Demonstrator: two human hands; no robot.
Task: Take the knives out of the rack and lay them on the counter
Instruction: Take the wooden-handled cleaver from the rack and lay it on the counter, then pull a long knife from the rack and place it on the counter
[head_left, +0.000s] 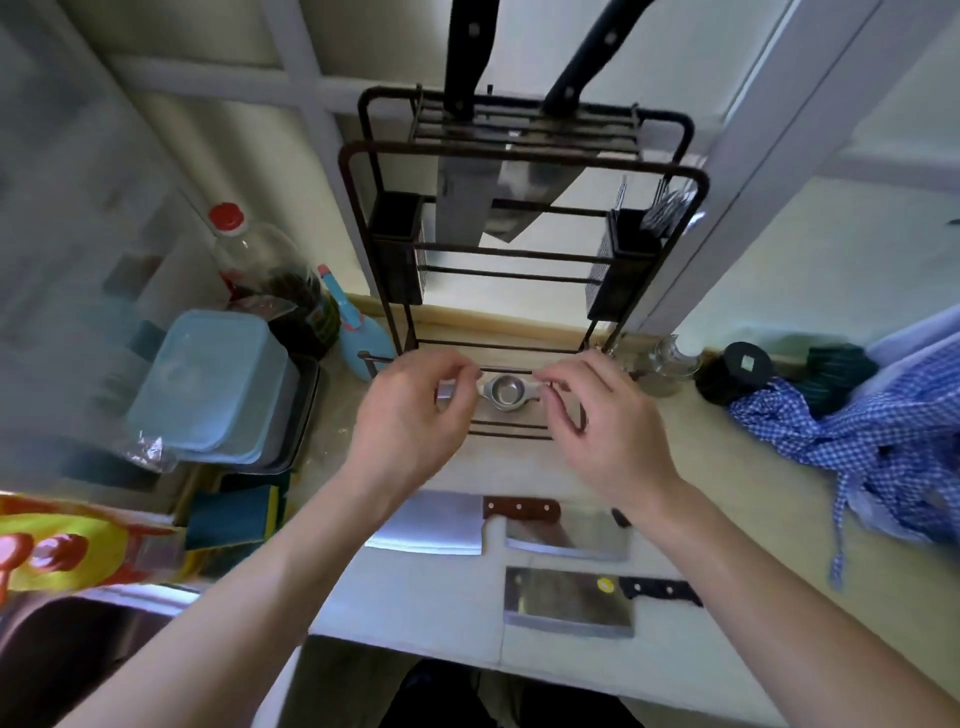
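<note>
A dark wire knife rack (524, 156) stands at the back of the counter. Two black-handled knives hang in its top slots: the left knife (465, 57) and the right knife (587, 57), blades pointing down. Three cleavers lie flat on the counter (436, 597): one with a brown handle (431, 525), one beside it (571, 535), and one with a black handle (569, 603). My left hand (410, 415) and my right hand (602, 415) hover low in front of the rack's base, fingers loosely curled and apart, holding nothing.
A small metal strainer (503, 391) rests on the rack's bottom shelf between my hands. Blue lidded boxes (213, 384), bottles (260, 265) and a sink (78, 649) are at the left. A glass jar (670, 364) and blue checked cloth (872, 431) lie at the right.
</note>
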